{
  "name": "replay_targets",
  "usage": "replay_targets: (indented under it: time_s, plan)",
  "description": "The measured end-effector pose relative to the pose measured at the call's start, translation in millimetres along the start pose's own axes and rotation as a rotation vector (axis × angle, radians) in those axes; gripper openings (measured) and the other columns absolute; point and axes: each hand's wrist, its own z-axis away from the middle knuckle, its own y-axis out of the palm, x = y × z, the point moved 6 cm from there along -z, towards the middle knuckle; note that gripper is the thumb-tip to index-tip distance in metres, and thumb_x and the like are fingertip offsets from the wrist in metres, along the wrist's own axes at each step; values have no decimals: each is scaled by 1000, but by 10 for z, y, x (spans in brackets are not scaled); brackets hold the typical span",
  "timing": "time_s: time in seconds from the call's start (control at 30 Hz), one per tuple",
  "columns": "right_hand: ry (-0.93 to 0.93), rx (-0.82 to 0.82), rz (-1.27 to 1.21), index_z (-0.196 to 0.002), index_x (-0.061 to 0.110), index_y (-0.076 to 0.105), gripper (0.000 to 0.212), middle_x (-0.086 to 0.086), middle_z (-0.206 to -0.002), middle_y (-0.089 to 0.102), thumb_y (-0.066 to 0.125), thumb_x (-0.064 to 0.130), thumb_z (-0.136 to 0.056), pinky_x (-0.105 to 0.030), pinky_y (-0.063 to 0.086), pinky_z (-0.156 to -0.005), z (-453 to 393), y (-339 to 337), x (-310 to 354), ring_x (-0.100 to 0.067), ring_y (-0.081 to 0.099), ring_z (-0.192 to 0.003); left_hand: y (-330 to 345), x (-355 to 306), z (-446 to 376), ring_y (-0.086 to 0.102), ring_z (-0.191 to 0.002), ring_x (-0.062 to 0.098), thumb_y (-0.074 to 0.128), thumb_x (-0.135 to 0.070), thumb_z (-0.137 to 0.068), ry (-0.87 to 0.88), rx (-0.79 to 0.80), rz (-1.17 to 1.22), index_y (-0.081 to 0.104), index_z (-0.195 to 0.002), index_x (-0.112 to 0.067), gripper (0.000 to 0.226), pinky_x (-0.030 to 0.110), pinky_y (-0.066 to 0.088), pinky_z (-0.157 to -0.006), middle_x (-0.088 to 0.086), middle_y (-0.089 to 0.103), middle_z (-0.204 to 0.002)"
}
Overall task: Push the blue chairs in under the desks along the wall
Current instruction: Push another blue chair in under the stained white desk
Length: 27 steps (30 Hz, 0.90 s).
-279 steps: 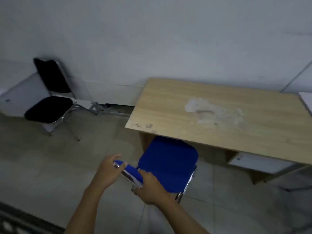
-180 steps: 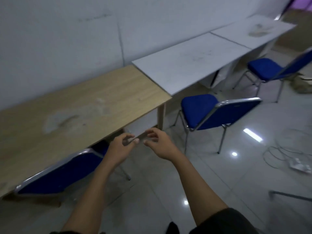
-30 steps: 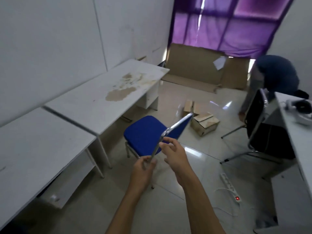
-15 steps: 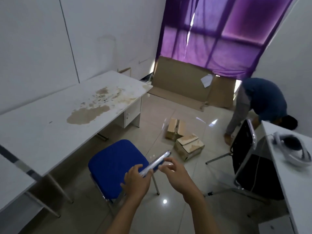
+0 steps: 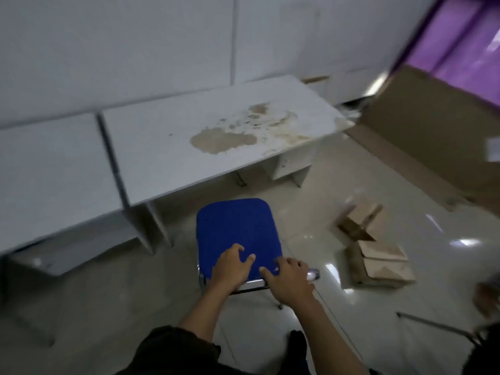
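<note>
While my left hand (image 5: 233, 266) and right hand (image 5: 290, 278) sit on the top rail of the blue chair (image 5: 236, 234), the seat is not yet under the stained white bench (image 5: 216, 136); it stands on the floor (image 5: 324, 190) just in front of that bench's front edge, seat pointing at it. My left fingers (image 5: 244, 257) are spread loosely over the rail, curled rather than clenched, and my right fingers (image 5: 286, 263) are draped over the chrome end of the backrest; I cannot tell whether either thumb is hooked underneath.

The main risk, as I judge it, is the angle. The chair looks slightly skewed to the bench's edge, so a straight shove could send a front leg into the bench leg (image 5: 159, 231) at the seam with the neighbouring bench (image 5: 48, 171), or jam the seat against the edge if the rail tips forward. With so light a hold, a hard push might also tilt the chair rather than slide it on the glossy tiles.

There is open room under the bench between that leg and the drawer unit (image 5: 292, 169) on the right, wide enough for the seat. To my right the cardboard boxes (image 5: 376, 255) lie near but apart from the chair, limiting any swing that way.
</note>
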Motion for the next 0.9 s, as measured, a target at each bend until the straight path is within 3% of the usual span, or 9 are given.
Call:
replay_targets:
  time_s: [0.1, 0.17, 0.3, 0.43, 0.53, 0.63, 0.73, 0.9]
  plan:
    - [-170, -50, 78, -124, 29, 70, 66, -3, -153, 52, 39, 78, -92, -52, 38, -111, -13, 60, -72, -28, 31, -144, -54, -38, 12, 66, -93, 15, 59, -53, -96, -17, -190, -24, 66, -114, -21, 38, 43, 58, -85, -2, 71, -110]
    - [-240, -42, 33, -122, 31, 71, 70, -3, -162, 40, 37, 83, -89, -54, 34, -116, 7, 44, -89, -29, 20, -151, -105, -109, 48, 66, -85, 15, 60, -50, -96, -20, -326, -83, 67, -108, -20, 33, 41, 58, -79, -3, 72, -99]
    - [-312, 65, 30, -125, 30, 69, 73, -6, -171, 22, 41, 84, -84, -58, 30, -118, -9, 16, -135, -30, 3, -157, -133, -94, 218, 57, -66, 9, 55, -58, -95, -220, -461, -234, 66, -102, -24, 37, 29, 43, -59, -9, 65, -80]
    - [-369, 118, 16, -128, 30, 66, 75, -5, -174, 11, 42, 84, -81, -59, 29, -118, -54, -71, -219, -29, -5, -159, -31, -53, 321, 65, -78, 19, 47, -66, -92, -471, -411, -308, 69, -91, -22, 50, 38, 55, -79, -4, 69, -83]
    - [-413, 112, 24, -123, 30, 67, 73, -5, -175, 7, 42, 84, -80, -59, 31, -117, -169, -186, -310, -28, -10, -159, 142, -106, 336, 65, -77, 20, 44, -71, -88, -578, -328, -295, 69, -82, -23, 55, 43, 54, -86, -3, 69, -79]
    - [-440, 111, -23, -114, 29, 70, 71, -6, -175, 8, 44, 84, -76, -59, 31, -118, -401, -339, -459, -27, -11, -159, 342, -271, 308, 61, -72, 15, 42, -76, -86, -561, -318, -265, 68, -81, -25, 58, 36, 50, -78, -7, 67, -74]
    - [-470, 109, -46, -106, 32, 72, 64, -4, -173, 19, 50, 81, -71, -58, 32, -118, -688, -534, -595, -25, -6, -159, 526, -486, 236, 60, -74, 12, 35, -81, -84, -515, -354, -243, 68, -93, -29, 62, 32, 43, -66, -11, 65, -80]
    - [-508, 170, -67, -114, 32, 71, 60, -4, -170, 27, 64, 77, -75, -51, 30, -120, -1107, -853, -712, -24, 3, -159, 741, -777, 159, 63, -96, 17, 43, -86, -81, -396, -438, -90, 69, -111, -23, 74, 40, 57, -84, -5, 69, -105]
